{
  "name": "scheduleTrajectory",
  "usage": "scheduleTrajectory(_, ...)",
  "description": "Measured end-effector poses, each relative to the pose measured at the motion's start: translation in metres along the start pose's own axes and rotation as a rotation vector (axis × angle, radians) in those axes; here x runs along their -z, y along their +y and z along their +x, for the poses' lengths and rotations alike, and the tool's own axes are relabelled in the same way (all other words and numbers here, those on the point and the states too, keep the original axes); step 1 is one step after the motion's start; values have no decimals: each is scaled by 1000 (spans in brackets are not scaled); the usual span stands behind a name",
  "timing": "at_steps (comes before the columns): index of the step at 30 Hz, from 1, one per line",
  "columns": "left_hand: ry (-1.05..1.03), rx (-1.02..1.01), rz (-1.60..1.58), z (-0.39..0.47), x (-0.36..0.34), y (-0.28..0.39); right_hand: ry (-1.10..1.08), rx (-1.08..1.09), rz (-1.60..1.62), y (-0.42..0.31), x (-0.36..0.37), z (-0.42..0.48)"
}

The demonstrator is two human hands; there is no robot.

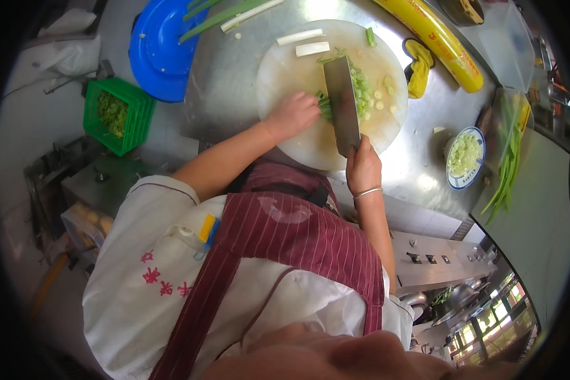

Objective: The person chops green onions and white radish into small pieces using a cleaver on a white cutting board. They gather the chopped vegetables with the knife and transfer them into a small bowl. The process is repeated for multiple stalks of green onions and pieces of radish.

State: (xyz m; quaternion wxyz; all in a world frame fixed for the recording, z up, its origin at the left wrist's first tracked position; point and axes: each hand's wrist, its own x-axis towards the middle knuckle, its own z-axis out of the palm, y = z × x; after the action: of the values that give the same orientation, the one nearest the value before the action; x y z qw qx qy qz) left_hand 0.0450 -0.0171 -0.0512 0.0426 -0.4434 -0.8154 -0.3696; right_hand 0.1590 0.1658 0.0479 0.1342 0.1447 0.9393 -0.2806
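Note:
A broad cleaver [343, 107] is gripped at its handle by my right hand [365, 166], with its blade across the middle of a round white cutting board [285, 71]. Left of the blade, my left hand [294, 115] presses on green scallion stalks [324, 105] with curled fingers. Chopped scallion [361, 92] lies in a heap along the blade's right side, and a few pale round slices [378, 99] are scattered beyond it. Two white scallion pieces [312, 48] rest near the board's far edge, and a short green piece [370, 37] at its upper right.
On the steel counter [228, 71] are a blue plastic basin [159, 52], a yellow roll [437, 42], a yellow-black cloth [418, 66] and a bowl of chopped pale vegetable [465, 158]. A green basket [118, 116] with leafy greens stands left; long scallions [508, 161] lie right.

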Motion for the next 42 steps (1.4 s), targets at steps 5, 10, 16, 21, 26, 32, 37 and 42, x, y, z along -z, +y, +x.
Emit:
scheduleTrajectory(5,-2,-23,29,-3,9,3,132,46,76,1,2,-15)
scheduleTrajectory(10,-3,-13,-8,-9,6,1,-48,-20,-67,-2,4,-16)
scheduleTrajectory(16,-31,20,-74,-11,6,0,7,-41,40,2,-5,2)
scheduleTrajectory(21,90,64,-129,-2,-2,-1,139,38,69,6,8,-14)
scheduleTrajectory(26,70,65,-135,-4,-3,0,-81,-51,-67,5,7,-15)
scheduleTrajectory(32,59,43,-101,-1,0,0,108,33,48,10,0,-12)
scheduleTrajectory(37,54,27,-109,-4,-4,-3,-88,-27,-119,2,9,-18)
scheduleTrajectory(42,45,35,-101,-3,-2,-3,65,27,-3,10,-2,-14)
